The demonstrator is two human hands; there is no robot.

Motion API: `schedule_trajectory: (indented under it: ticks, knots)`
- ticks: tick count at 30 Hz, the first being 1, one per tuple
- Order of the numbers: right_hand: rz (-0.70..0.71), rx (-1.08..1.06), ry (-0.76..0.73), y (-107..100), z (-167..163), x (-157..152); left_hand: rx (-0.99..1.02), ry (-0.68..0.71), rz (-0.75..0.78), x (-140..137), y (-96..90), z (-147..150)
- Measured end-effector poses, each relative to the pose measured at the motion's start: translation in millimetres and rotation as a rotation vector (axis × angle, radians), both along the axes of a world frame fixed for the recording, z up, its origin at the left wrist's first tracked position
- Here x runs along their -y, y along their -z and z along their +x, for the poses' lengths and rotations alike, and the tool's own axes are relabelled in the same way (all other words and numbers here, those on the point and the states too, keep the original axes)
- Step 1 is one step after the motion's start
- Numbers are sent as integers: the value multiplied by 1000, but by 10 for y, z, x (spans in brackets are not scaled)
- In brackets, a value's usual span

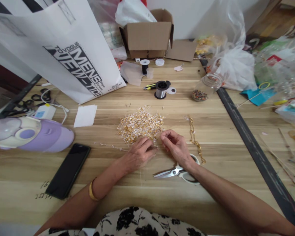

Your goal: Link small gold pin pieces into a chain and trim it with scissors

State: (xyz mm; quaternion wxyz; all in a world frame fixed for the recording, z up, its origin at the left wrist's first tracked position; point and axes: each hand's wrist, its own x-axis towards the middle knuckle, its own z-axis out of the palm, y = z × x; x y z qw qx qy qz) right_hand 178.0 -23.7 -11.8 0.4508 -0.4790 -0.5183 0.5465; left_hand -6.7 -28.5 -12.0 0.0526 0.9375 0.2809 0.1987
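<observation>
A heap of fine gold and clear beaded chain pieces (pixel 140 124) lies in the middle of the wooden table. My left hand (pixel 140 152) rests at the heap's near edge, its fingers curled together; whatever they pinch is hidden. Just right of the heap, my right hand (pixel 175 146) has thumb and forefinger pressed together; what they hold is too small to name. Under my right wrist lie white-handled scissors (pixel 172 173), blades pointing left. A gold chain (pixel 193 136) stretches along the table beyond my right hand. One thin beaded strand (pixel 110 146) trails left from the heap.
A black phone (pixel 68 170), a purple bottle (pixel 46 134) and a white paper (pixel 85 115) lie left. Behind the heap stand a wire spool (pixel 161 90), a cutter knife (pixel 149 86) and a tipped bead jar (pixel 206 87). A large white bag (pixel 64 49) and cardboard box (pixel 148 36) stand behind.
</observation>
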Motion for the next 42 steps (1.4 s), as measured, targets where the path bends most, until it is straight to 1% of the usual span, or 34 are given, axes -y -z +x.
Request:
schedule_trajectory:
  ticks: [5,9,19,26,33,36,38,42]
  knots:
    - [-5,-8,2,6,-1,0,34,-13,-39,2,16,-14]
    - [-3,0,-2,7,1,0,23,-33,-58,-1,15,-14]
    - [-2,-6,-7,12,-2,5,-11,-22,-42,4,-14,7]
    - [2,-4,-6,4,-4,1,3,2,-16,5,3,2]
    - [-8,6,-4,-19,-8,2,16,18,-32,10,-20,4]
    - [-24,3,-2,-22,-9,1,51,-13,-57,8,-17,-15]
    - [-26,-3,0,-22,-9,1,86,-58,-77,-5,-4,-36]
    - [-18,-10,-1,-15,-4,3,249,-173,-88,-60,25,-78]
